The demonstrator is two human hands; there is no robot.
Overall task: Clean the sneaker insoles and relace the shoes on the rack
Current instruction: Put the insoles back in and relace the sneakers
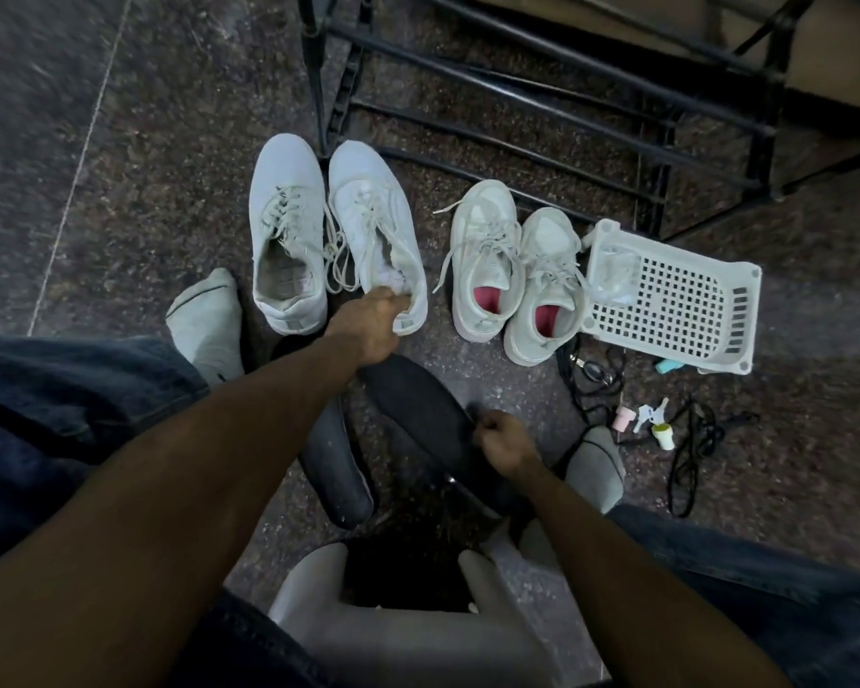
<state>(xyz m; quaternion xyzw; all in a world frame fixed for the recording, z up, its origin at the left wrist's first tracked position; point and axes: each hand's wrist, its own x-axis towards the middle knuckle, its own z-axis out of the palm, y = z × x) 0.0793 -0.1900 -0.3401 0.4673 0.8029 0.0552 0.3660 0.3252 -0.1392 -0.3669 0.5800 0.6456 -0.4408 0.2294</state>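
Note:
Two pairs of white sneakers stand on the floor. My left hand (368, 322) grips the heel opening of the right shoe (373, 216) of the larger pair, fingers inside it. Its mate (284, 230) stands just to the left, laced and open. My right hand (505, 444) holds the edge of a dark insole (418, 409) lying on the floor between my feet. A second dark insole (333, 469) lies beside it, to the left. The smaller pair (512, 270), with pink insoles, stands to the right.
A black metal shoe rack (542, 91) stands behind the shoes. A white plastic basket (676, 300) lies tipped at the right, with black laces (691, 449), small bottles and bits scattered below it. My socked feet (209, 320) and a white stool (393, 623) are near.

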